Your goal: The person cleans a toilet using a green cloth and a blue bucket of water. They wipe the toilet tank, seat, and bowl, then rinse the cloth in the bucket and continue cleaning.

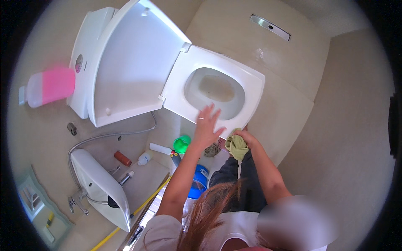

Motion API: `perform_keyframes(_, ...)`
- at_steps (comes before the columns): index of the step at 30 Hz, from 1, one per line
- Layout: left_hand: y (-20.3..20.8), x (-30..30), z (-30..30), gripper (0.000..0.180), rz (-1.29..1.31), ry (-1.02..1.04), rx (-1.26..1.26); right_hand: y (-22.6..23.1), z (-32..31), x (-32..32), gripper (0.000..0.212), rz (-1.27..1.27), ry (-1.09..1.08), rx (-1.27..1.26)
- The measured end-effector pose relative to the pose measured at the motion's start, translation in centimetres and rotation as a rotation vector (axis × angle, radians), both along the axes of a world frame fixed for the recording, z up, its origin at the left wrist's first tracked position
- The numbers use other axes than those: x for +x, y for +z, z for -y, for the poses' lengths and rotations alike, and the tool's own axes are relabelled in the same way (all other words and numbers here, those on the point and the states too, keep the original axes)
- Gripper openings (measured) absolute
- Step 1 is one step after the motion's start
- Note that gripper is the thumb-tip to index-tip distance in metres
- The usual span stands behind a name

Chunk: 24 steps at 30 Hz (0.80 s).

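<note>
My left hand [206,129] hovers over the near edge of the white toilet seat [252,90], fingers spread, with nothing in it. A ring shows on one finger. Bunched in my right hand [249,138] is a yellow-green cloth [237,147], held just off the seat's near right corner, its end hanging down in front of my dark trousers. The seat lies flat on the bowl, and brownish staining [216,88] shows inside the bowl. Behind it the lid [134,62] is raised against the tank [83,54].
A bottle of pink liquid [58,85] stands on the tank. Below my left arm are a green cup [181,144], a white bottle [160,148] and a blue bucket [199,182]. At left hangs a washbasin [100,188], near a yellow pole [142,206]. A drain [270,27] lies beyond the toilet.
</note>
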<state>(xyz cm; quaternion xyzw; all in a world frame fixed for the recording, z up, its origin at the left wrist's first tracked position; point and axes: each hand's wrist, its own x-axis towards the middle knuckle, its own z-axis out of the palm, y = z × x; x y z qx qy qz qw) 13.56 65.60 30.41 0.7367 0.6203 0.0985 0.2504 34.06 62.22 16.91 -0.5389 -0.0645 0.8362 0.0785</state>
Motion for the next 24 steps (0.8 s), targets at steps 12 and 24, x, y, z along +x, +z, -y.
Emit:
perform_keyframes(12, 20.1, -14.9, -6.3, 0.045, -0.583, 0.608, 0.656, 1.9, -6.1, 3.5, 0.022, -0.011, 0.161, -0.015)
perform_keyframes(24, 18.8, -18.8, -7.4, 0.029, -0.649, 0.581, 0.795, 3.0, -10.3, 7.0, 0.029, 0.002, 0.465, 0.129)
